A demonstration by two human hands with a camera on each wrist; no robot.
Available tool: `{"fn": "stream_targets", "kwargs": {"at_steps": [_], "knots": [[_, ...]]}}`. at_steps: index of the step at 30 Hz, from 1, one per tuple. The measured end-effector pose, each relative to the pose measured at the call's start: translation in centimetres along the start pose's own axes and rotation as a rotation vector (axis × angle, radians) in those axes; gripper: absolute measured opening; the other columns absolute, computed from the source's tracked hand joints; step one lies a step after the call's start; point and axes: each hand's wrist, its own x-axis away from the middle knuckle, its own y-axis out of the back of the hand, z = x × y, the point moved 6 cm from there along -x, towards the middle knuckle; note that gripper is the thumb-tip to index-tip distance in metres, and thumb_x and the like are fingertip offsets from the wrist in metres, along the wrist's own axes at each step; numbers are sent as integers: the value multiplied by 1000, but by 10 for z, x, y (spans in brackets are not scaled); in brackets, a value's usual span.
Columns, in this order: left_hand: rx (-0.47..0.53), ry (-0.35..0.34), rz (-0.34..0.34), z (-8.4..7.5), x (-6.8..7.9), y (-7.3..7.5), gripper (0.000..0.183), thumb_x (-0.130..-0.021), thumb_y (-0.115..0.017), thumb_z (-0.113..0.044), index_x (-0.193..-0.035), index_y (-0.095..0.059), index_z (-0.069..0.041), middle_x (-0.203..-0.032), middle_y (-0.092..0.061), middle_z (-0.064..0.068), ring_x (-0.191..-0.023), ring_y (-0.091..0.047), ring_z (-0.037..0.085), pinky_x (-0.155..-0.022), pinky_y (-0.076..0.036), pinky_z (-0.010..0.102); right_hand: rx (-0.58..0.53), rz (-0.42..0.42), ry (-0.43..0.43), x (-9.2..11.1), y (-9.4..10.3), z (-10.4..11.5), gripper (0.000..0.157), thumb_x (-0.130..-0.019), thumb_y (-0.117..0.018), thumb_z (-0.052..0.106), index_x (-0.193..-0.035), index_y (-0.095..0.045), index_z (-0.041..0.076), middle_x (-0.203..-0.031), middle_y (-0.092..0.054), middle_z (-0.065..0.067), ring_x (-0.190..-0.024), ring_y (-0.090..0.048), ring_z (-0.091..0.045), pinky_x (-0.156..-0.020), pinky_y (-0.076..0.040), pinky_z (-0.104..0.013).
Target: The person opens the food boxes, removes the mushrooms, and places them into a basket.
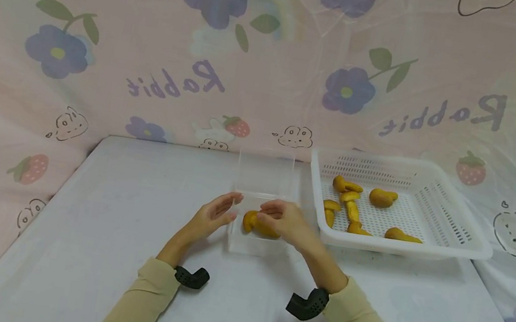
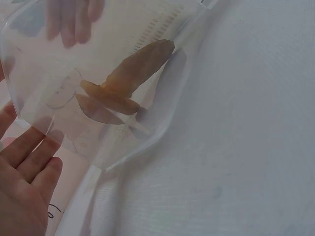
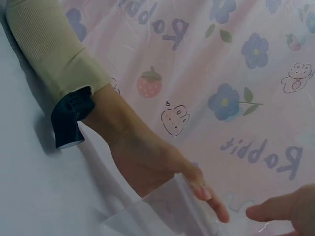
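Note:
In the head view a clear plastic box stands on the table, its transparent lid raised at the back. A yellow-brown mushroom lies inside; the left wrist view shows the same mushroom through the wall, cap and stem visible. My left hand is at the box's left side, its extended fingers against the plastic. Over the box's right part is my right hand, hiding some of the mushroom. Through the plastic its fingers appear straight, apart from the mushroom.
A white perforated basket on the right holds several similar mushrooms. The white table meets a printed curtain at its back edge. Each wrist wears a black device.

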Motion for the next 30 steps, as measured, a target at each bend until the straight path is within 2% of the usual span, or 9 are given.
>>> {"fn": "stream_targets", "kwargs": {"at_steps": [13, 21, 30], "knots": [[-12, -20, 0, -1, 1, 1, 54, -98, -55, -14, -147, -35, -3, -152, -39, 21, -146, -32, 37, -121, -25, 47, 32, 6, -18, -13, -18, -2, 43, -93, -61, 16, -122, -56, -15, -119, -66, -28, -109, -66, -37, -93, -58, -40], [6, -22, 5, 2, 0, 0, 53, -98, -55, -13, -147, -35, -3, -152, -39, 21, -146, -32, 36, -122, -25, 46, 38, -7, -76, -15, -20, -8, 49, -94, -60, 20, -129, -51, -14, -128, -61, -29, -118, -62, -39, -101, -54, -44], [-1, -8, -3, 4, -1, 1, 52, -98, -54, -11, -147, -36, -4, -152, -40, 19, -146, -33, 34, -122, -25, 45, 114, -15, -99, -19, -21, -11, 50, -95, -59, 20, -129, -50, -15, -136, -53, -30, -126, -54, -43, -107, -48, -52]]}}
